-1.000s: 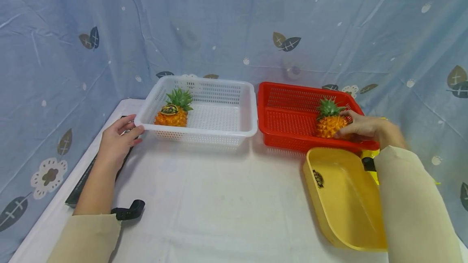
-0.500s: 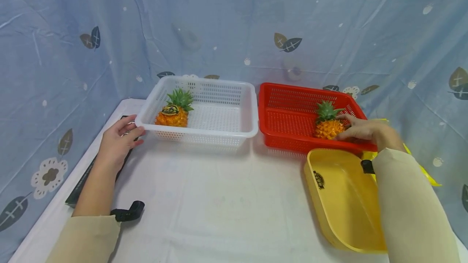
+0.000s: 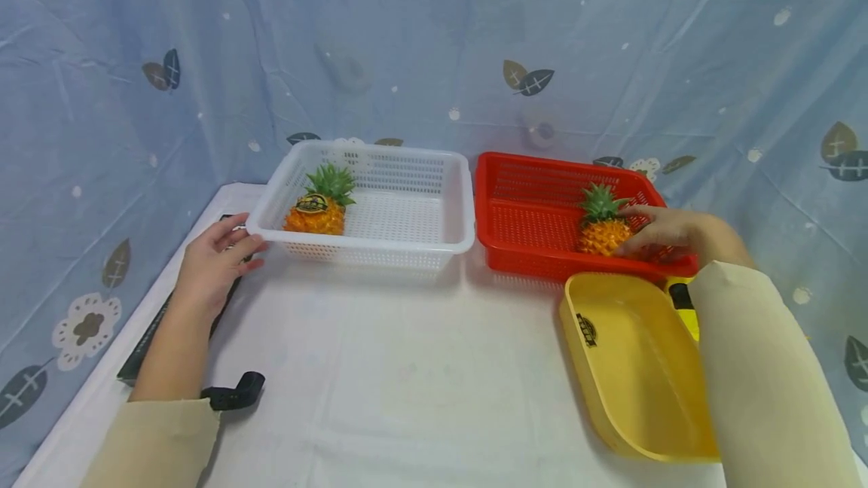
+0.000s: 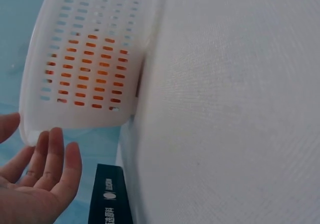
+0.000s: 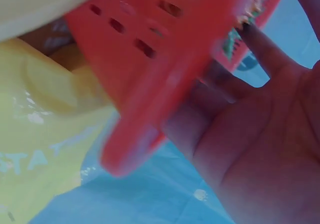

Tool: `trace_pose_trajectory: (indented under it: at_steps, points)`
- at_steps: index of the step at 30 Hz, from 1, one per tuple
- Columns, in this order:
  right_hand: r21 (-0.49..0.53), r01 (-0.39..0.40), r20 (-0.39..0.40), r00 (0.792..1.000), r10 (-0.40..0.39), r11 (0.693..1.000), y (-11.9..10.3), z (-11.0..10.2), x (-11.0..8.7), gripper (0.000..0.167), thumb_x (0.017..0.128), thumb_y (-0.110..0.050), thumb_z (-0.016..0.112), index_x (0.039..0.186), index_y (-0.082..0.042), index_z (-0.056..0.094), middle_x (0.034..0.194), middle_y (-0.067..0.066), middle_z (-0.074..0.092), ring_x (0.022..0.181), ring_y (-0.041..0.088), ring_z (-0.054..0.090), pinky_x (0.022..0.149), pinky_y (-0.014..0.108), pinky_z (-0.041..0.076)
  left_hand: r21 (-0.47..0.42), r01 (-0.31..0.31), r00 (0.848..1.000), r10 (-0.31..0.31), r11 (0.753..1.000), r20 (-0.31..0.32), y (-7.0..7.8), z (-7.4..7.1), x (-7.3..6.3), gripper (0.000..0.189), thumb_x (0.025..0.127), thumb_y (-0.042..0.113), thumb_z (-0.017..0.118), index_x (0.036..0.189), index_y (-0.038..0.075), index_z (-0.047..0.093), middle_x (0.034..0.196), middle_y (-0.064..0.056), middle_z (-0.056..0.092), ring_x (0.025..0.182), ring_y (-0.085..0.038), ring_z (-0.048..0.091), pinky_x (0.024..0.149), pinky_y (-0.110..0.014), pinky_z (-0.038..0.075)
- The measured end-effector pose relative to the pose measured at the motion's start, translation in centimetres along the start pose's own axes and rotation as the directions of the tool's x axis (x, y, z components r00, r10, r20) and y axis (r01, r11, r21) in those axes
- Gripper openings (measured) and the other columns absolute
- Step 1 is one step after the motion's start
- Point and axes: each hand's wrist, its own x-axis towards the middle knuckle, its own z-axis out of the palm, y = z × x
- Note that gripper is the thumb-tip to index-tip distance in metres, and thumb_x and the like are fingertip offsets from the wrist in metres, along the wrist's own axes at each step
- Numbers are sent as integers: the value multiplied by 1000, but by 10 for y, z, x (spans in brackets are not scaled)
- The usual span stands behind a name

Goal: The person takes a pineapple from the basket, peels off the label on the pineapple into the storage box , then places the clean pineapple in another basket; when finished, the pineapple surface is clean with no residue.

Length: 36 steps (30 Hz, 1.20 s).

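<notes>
My left hand [image 3: 215, 262] is at the near-left corner of a white basket [image 3: 366, 244], thumb and relaxed fingertips touching its rim. A pineapple [image 3: 319, 218] with a dark label lies in that basket's left side; orange shows through the slots in the left wrist view. My right hand [image 3: 667, 233] reaches over the near rim of a red basket [image 3: 525, 263]. Its index finger and thumb lie at the right side of a second pineapple [image 3: 602, 237], which rests in the basket, leaves away from me. In the right wrist view the fingers look spread; the red rim hides some fingertips.
A yellow basin [image 3: 644, 375] with a dark label stands before the red basket. Beside it lies a yellow bag [image 5: 45, 134], partly behind my right arm. A dark box [image 4: 109, 194] lies under my left forearm. Patterned blue cloth [image 3: 434, 44] walls the table.
The right hand has loosened and drawn slightly right from the pineapple, which has tipped and shifted a little left in the red basket. My left hand has kept its place.
</notes>
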Motion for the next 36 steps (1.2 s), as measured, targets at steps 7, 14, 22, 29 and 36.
trace_pose_trajectory:
  at_steps: [7, 14, 22, 29, 36]
  points:
    - [-37, -14, -9, 1000, 14, 999, -12, -4, -7, 99, 95, -41, 73, 161, -3, 10, 144, 36, 46, 128, 50, 53, 96, 56, 58, -66, 22, 1000, -21, 998, 16, 2, -1, 0, 73, 97, 31, 73, 159, 14, 39, 116, 14, 57, 90, 3, 68, 77, -15, 60]
    - [-85, 6, -120, 993, -17, 996, -22, -3, -9, 95, 94, -41, 75, 161, -5, 18, 155, 39, 22, 127, 55, 45, 92, 60, 57, -14, 23, 1000, -23, 1000, 14, 2, 0, 1, 72, 99, 33, 71, 160, 14, 38, 117, 14, 56, 92, 4, 68, 80, -16, 60]
    - [-138, -13, -9, 1000, 12, 990, -35, -3, -8, 89, 94, -33, 76, 162, -8, 25, 157, 38, 18, 130, 55, 43, 99, 59, 55, -8, 14, 1000, -14, 1000, 17, 2, -1, 1, 71, 99, 32, 70, 160, 13, 38, 115, 15, 57, 90, 6, 68, 79, -15, 60]
    - [-140, -68, -19, 998, 66, 988, -33, -2, -10, 85, 90, -18, 76, 159, -9, 28, 153, 37, 21, 124, 52, 48, 95, 55, 57, -16, 13, 1000, -12, 1000, 21, 1, -2, 1, 73, 98, 35, 71, 160, 14, 38, 119, 13, 56, 90, 6, 68, 79, -15, 59]
    - [-126, -59, -17, 998, 57, 990, -28, -3, -12, 82, 91, -14, 73, 158, -6, 27, 152, 38, 20, 122, 50, 46, 95, 54, 58, -56, 29, 999, -27, 998, 30, 1, -4, 1, 76, 96, 36, 73, 160, 15, 38, 119, 12, 56, 96, 1, 69, 79, -15, 60]
